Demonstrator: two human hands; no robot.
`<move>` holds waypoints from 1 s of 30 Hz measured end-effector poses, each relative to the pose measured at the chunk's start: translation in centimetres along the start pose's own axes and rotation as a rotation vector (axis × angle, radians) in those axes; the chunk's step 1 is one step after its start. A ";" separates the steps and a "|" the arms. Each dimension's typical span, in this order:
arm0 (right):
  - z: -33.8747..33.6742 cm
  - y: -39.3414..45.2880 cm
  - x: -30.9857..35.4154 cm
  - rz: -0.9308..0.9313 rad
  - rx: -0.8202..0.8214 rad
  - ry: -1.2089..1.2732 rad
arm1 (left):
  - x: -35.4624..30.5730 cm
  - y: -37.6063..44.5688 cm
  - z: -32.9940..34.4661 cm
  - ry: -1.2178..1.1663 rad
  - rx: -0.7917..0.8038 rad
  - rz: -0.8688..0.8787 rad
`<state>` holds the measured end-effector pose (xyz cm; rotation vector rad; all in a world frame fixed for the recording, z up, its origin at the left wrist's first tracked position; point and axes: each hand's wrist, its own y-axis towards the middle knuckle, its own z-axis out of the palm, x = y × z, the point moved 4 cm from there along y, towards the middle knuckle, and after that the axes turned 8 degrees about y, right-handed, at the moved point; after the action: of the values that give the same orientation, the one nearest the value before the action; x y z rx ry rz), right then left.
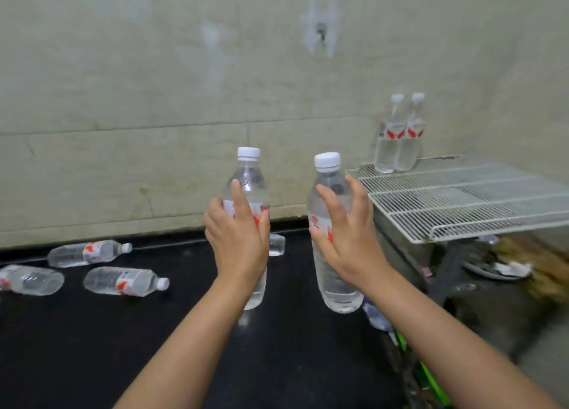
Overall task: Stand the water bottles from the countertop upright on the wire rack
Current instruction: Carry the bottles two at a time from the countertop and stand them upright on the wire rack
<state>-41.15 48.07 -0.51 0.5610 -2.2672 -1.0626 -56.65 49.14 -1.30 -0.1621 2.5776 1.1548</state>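
My left hand (238, 239) grips a clear water bottle (248, 174) with a white cap and red-and-white label, held upright above the black countertop (154, 331). My right hand (348, 239) grips a second upright bottle (331, 288) just left of the white wire rack (462, 199). Two bottles (397, 140) stand upright side by side at the rack's back left corner. Three bottles lie on their sides on the countertop at the left: one near the wall (89, 252), one in front of it (126, 281), one at the frame edge (29, 280). Another lying bottle (277, 244) shows partly behind my left hand.
A stained tiled wall (215, 85) runs behind the countertop. Under the rack lies clutter, with a plate (492, 270) and brownish stuff. Something green (421, 374) and a bluish plastic thing (377, 316) lie by the countertop's right edge.
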 end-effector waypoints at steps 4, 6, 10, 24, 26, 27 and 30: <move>-7.5 0.7 -4.7 -0.041 -0.126 -0.027 | -9.1 0.5 -0.1 -0.079 -0.089 0.066; -10.1 1.6 -6.9 -0.054 -0.160 -0.047 | -13.0 0.9 0.3 -0.109 -0.126 0.092; -13.4 3.6 -11.5 -0.040 -0.237 -0.021 | -18.4 2.1 2.1 -0.150 -0.225 0.135; -13.8 13.6 -31.8 0.006 -0.198 0.000 | -30.6 12.1 16.2 -0.248 -0.262 0.047; -12.7 14.8 -34.7 0.037 -0.168 0.026 | -31.6 12.8 18.6 -0.259 -0.245 0.041; -12.1 15.5 -36.0 0.052 -0.145 0.044 | -32.0 13.1 19.7 -0.271 -0.234 0.030; -10.0 17.1 -39.6 0.089 -0.076 0.093 | -33.3 13.8 23.2 -0.265 -0.198 -0.026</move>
<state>-7.20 75.72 5.79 0.4643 -2.1413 -1.0522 -22.84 74.85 4.77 -0.0798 2.2253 1.3239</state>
